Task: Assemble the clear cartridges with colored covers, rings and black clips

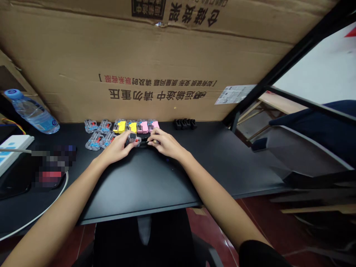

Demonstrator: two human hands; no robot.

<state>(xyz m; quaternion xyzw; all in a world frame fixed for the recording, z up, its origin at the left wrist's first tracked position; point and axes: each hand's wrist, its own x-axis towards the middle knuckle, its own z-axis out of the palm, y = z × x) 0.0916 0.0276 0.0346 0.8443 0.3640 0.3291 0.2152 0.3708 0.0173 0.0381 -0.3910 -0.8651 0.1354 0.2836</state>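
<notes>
My left hand [119, 148] is closed around a small clear plastic piece [136, 140] with a black block on top and a bit of red inside. Just to its right, my right hand [164, 142] pinches a slim black part [144, 142] with a brass-coloured end, close against the clear piece. Whether the two are joined I cannot tell. Behind and left of my hands lie several clear pieces with blue and red bits [94, 141]. Beside them stand yellow-fronted pieces [119, 127] and pink-fronted pieces [143, 127], partly hidden by my fingers.
A row of black parts [184, 124] sits by the cardboard [172, 55] at the back of the black table [139, 185]. On the left are a water bottle [36, 111], a white power strip [13, 150] and a cable [55, 194]. A black metal frame [278, 55] rises at right.
</notes>
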